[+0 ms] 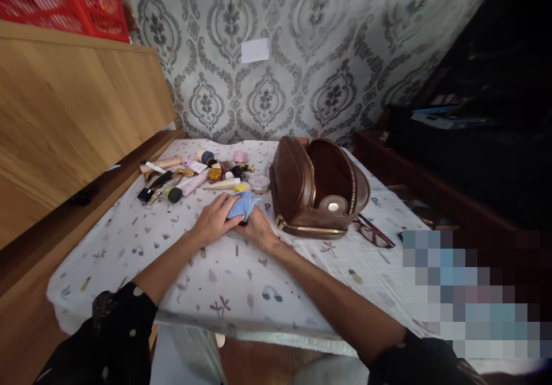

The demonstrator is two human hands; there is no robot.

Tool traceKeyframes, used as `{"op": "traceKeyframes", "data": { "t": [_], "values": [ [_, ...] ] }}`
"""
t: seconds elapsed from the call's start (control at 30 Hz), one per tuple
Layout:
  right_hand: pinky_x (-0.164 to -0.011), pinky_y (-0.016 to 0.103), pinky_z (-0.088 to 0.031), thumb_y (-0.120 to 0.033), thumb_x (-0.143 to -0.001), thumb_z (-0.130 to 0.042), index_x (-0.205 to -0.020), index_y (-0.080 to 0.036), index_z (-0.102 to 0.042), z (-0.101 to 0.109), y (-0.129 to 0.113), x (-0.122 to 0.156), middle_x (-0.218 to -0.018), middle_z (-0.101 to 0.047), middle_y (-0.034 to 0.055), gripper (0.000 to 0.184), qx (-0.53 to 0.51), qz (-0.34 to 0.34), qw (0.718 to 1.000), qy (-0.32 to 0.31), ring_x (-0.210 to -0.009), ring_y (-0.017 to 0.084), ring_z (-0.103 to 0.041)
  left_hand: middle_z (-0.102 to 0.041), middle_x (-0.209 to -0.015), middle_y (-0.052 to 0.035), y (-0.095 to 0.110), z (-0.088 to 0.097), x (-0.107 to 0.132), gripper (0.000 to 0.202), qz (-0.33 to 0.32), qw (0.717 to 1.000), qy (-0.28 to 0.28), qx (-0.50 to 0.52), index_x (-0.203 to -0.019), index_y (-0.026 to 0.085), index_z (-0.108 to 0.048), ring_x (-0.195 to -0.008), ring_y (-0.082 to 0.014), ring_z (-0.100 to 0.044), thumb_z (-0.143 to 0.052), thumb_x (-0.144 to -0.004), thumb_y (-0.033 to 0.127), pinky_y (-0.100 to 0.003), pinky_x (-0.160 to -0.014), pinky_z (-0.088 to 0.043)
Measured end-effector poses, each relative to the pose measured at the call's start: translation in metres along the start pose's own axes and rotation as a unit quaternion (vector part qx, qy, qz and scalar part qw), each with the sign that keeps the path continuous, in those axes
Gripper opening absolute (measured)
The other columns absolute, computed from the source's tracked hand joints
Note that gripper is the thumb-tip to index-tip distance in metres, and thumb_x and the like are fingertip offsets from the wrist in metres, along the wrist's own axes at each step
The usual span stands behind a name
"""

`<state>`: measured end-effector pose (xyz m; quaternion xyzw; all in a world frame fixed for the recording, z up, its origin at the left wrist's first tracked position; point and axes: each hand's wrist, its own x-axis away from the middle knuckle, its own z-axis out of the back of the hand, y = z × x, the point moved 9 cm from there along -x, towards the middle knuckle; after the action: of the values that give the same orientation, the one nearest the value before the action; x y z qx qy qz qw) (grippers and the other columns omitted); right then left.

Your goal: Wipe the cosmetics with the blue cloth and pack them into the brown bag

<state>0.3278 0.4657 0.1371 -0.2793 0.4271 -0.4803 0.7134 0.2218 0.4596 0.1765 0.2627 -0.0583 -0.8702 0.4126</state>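
Blue cloth (245, 203) is sitting bunched between both hands, near the middle of the desk (129, 247). Left hand (214, 219) is lying over it with fingers curled down, pinching the fabric. Right hand (259, 231) is cupping in from beneath, touching a small dark item (244, 222) that the cloth is mostly hiding, and how tightly it is closing I cannot tell. Wiping would probably be going best with short strokes, the right hand bracing the item low so it is not slipping out. Just right of the right hand an open brown bag (319, 189) is standing, nearly touching, so that side is calling for care; glasses (373, 233) are lying beyond it. Past the left hand cosmetics (190, 177) are lying scattered. Freest room is lying toward the person, short of the desk's near edge.
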Motion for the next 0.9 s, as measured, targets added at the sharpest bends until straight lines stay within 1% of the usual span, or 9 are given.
{"op": "traceKeyframes", "data": {
  "t": [0.13, 0.2, 0.3, 0.37, 0.5, 0.57, 0.63, 0.77, 0.9],
  "values": [
    [-0.083, 0.04, -0.054, -0.029, -0.07, -0.071, -0.115, -0.017, -0.053, 0.004, 0.002, 0.002, -0.101, -0.066, 0.0081, 0.049, 0.01, -0.025, 0.999, 0.022, -0.091, 0.025, -0.064, -0.061, -0.115, -0.0093, -0.001, 0.009, -0.002, 0.031, 0.014, 0.998, 0.039, 0.05, -0.121, 0.021, -0.057, -0.108, -0.0265, -0.06, -0.049, -0.097, 0.038, -0.038, -0.093, -0.049],
    [-0.086, 0.041, -0.054, -0.027, -0.069, -0.074, -0.117, -0.017, -0.052, 0.006, -0.003, 0.002, -0.107, -0.065, 0.0089, 0.053, 0.011, -0.007, 1.0, 0.028, -0.096, 0.025, -0.064, -0.063, -0.105, -0.0074, -0.007, 0.014, -0.002, 0.025, 0.033, 0.993, 0.07, 0.084, -0.11, 0.02, -0.058, -0.099, -0.0245, -0.061, -0.047, -0.096, 0.038, -0.036, -0.089, -0.049],
    [-0.094, 0.044, -0.052, -0.023, -0.068, -0.076, -0.121, -0.016, -0.055, 0.008, -0.012, 0.001, -0.115, -0.063, 0.011, 0.057, 0.02, 0.035, 0.999, 0.028, -0.105, 0.027, -0.063, -0.062, -0.087, -0.0038, -0.027, 0.017, -0.001, 0.025, 0.087, 0.978, 0.108, 0.154, -0.097, 0.019, -0.058, -0.082, -0.0207, -0.059, -0.044, -0.098, 0.039, -0.032, -0.079, -0.048],
    [-0.097, 0.046, -0.051, -0.022, -0.069, -0.077, -0.123, -0.017, -0.057, 0.007, -0.016, 0.001, -0.117, -0.063, 0.0115, 0.058, 0.023, 0.057, 0.998, 0.022, -0.108, 0.028, -0.062, -0.063, -0.083, -0.0028, -0.041, 0.013, 0.001, 0.027, 0.118, 0.965, 0.114, 0.206, -0.094, 0.018, -0.059, -0.079, -0.0195, -0.059, -0.043, -0.098, 0.04, -0.031, -0.076, -0.047],
    [-0.098, 0.045, -0.052, -0.021, -0.07, -0.077, -0.124, -0.019, -0.058, 0.007, -0.017, 0.001, -0.118, -0.064, 0.01, 0.058, 0.016, 0.078, 0.997, 0.023, -0.108, 0.027, -0.063, -0.068, -0.093, -0.004, -0.054, 0.007, 0.004, 0.027, 0.136, 0.945, 0.108, 0.276, -0.1, 0.017, -0.063, -0.088, -0.0199, -0.062, -0.047, -0.096, 0.039, -0.031, -0.083, -0.049],
    [-0.096, 0.044, -0.053, -0.02, -0.069, -0.078, -0.123, -0.02, -0.058, 0.007, -0.017, 0.002, -0.117, -0.064, 0.0091, 0.058, 0.017, 0.084, 0.996, 0.022, -0.106, 0.026, -0.063, -0.068, -0.099, -0.0053, -0.05, 0.011, 0.004, 0.028, 0.12, 0.944, 0.119, 0.283, -0.105, 0.018, -0.063, -0.094, -0.0206, -0.062, -0.047, -0.097, 0.039, -0.032, -0.089, -0.049],
    [-0.094, 0.044, -0.053, -0.021, -0.07, -0.078, -0.121, -0.019, -0.058, 0.008, -0.018, 0.002, -0.115, -0.064, 0.0089, 0.054, 0.019, 0.084, 0.996, 0.02, -0.104, 0.026, -0.062, -0.067, -0.103, -0.0069, -0.037, 0.017, 0.004, 0.029, 0.069, 0.955, 0.119, 0.264, -0.108, 0.018, -0.064, -0.1, -0.022, -0.061, -0.047, -0.098, 0.039, -0.034, -0.094, -0.048],
    [-0.089, 0.043, -0.052, -0.023, -0.073, -0.073, -0.11, -0.015, -0.06, 0.009, -0.019, 0.002, -0.107, -0.063, 0.0093, 0.04, 0.021, 0.079, 0.996, 0.019, -0.1, 0.026, -0.061, -0.063, -0.114, -0.0095, -0.005, 0.022, 0.004, 0.032, -0.048, 0.982, 0.077, 0.168, -0.12, 0.02, -0.063, -0.111, -0.026, -0.058, -0.056, -0.094, 0.037, -0.041, -0.102, -0.045],
    [-0.083, 0.04, -0.053, -0.026, -0.071, -0.073, -0.101, -0.015, -0.062, 0.01, -0.019, 0.0, -0.1, -0.063, 0.008, 0.034, 0.003, 0.068, 0.998, 0.02, -0.092, 0.025, -0.061, -0.06, -0.119, -0.0098, 0.004, 0.023, 0.007, 0.031, -0.098, 0.988, 0.085, 0.088, -0.12, 0.021, -0.065, -0.114, -0.0271, -0.056, -0.055, -0.091, 0.027, -0.044, -0.103, -0.046]
  ]
}}
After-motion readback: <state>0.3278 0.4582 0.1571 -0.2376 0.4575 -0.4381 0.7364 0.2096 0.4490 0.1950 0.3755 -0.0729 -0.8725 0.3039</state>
